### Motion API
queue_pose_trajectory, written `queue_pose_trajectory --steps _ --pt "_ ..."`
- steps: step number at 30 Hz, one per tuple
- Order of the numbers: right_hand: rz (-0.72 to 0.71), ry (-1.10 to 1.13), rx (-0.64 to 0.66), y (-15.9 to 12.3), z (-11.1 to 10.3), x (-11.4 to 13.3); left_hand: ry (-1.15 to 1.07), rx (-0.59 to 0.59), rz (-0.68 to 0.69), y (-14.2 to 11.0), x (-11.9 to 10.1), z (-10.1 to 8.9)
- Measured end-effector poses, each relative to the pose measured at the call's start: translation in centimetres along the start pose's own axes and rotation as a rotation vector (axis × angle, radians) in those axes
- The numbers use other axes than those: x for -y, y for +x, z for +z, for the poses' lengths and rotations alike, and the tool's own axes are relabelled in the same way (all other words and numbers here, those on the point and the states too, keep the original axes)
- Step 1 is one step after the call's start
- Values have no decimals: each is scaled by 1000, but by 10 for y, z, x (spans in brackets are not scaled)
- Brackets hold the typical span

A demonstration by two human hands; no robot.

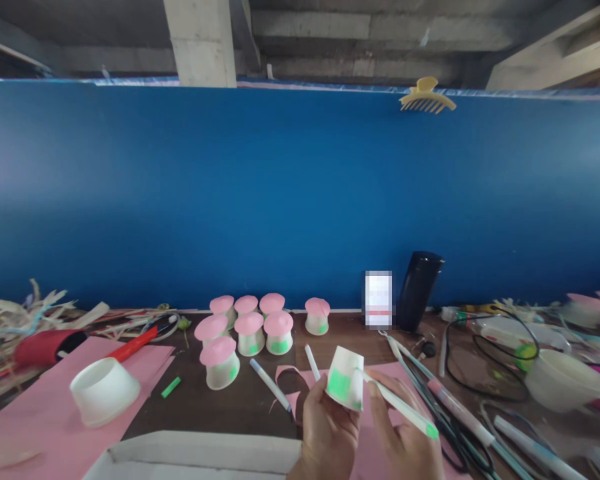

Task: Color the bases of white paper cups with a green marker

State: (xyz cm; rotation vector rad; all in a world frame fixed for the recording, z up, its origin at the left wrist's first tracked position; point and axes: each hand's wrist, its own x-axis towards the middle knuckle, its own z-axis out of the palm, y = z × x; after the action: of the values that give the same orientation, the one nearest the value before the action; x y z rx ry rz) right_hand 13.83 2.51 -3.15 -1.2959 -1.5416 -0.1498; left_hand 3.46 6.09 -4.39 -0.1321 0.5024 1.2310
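My left hand (330, 430) is closed round a white paper cup (344, 377), which is upside down and slightly tilted. A bright green patch covers part of its side. In my right hand (400, 420) is a white marker pen (403, 407) with a green end; its other end meets the cup's side. Behind my hands stand several upturned cups topped with pink paper discs, some with green on their sides, such as one cup (221, 363) at the front. Close by lie a capped marker (270, 385), another marker (312, 363) and a small green cap (171, 387).
Pink paper sheets (45, 413) lie at left beneath a white cup (105, 390) and a red marker (133, 345). An open white box (200, 443) sits in front. At right are a black cylinder (420, 290), scissors (453, 433), cables and a white bowl (563, 377).
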Motion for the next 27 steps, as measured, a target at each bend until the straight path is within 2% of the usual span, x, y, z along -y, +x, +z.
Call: queue_pose_trajectory --steps 13,27 --pt "-2 -9 -17 2 -1 6 1 -36 19 -1 0 1" --pt "4 3 11 1 0 4 -7 0 16 -3 0 3"
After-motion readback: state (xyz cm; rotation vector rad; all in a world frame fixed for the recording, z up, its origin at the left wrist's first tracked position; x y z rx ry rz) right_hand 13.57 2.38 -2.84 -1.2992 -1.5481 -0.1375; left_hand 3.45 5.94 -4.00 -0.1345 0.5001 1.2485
